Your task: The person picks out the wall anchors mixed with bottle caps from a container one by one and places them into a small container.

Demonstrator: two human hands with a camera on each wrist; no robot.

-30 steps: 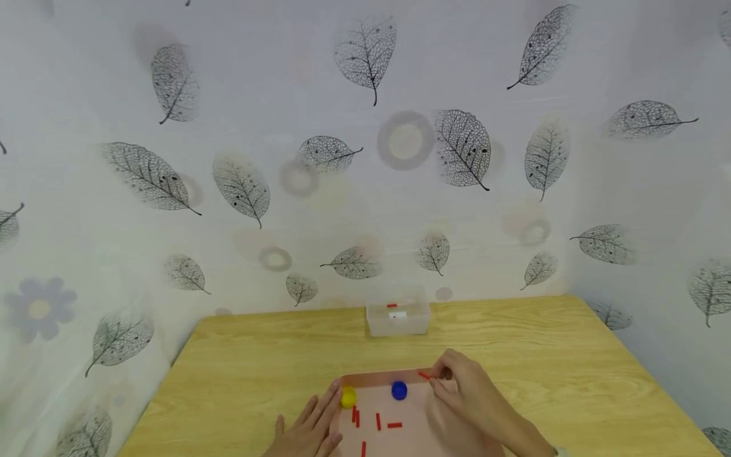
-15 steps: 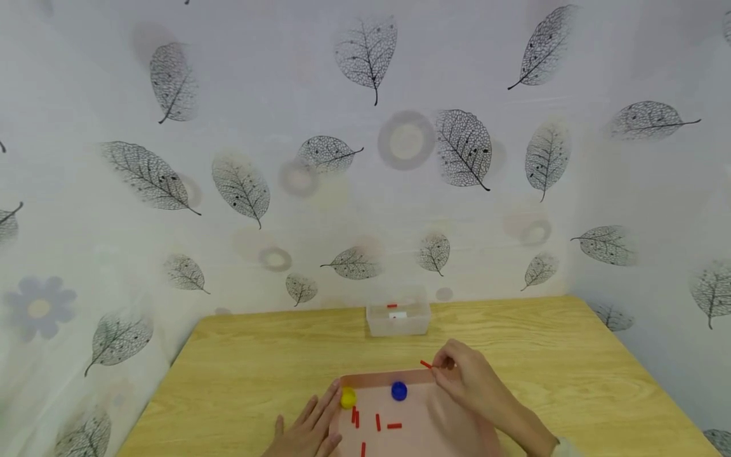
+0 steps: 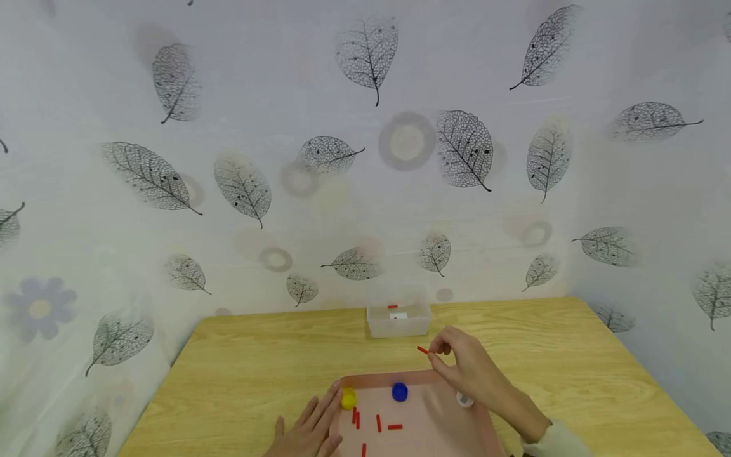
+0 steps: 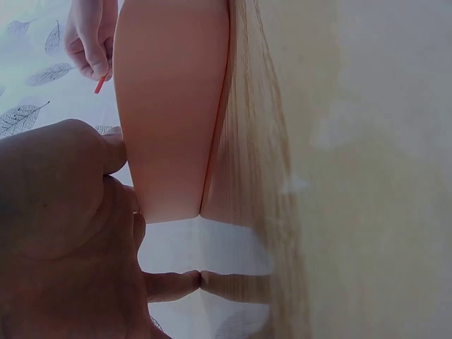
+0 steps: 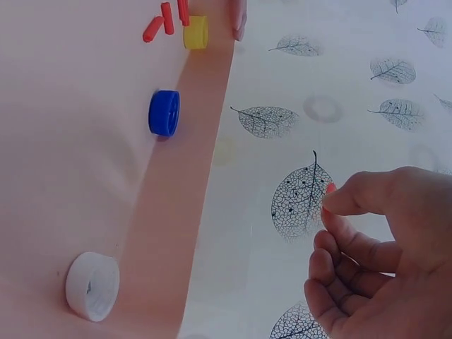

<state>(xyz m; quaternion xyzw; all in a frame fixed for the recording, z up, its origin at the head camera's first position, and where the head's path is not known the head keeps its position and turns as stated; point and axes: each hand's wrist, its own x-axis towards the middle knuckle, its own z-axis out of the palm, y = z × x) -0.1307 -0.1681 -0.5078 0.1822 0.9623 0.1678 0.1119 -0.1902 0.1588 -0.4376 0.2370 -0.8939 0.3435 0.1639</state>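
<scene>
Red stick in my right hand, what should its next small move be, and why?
Probably carry the red stick forward to the see-through box: your right hand holds it up between tray and box, and another red stick lies inside.

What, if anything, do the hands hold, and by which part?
A red stick, pinched near one end by the right hand; the left hand rests against the tray.

"First entry?"
"Table [image 3: 257,362], wood-grain, yellowish, before me."
"Second?"
"Wall covering [image 3: 257,76], pale, beyond it; I list dark skeleton leaves [image 3: 464,152], grey rings [image 3: 385,141], one greyish-violet flower [image 3: 40,308] at my left."
</scene>
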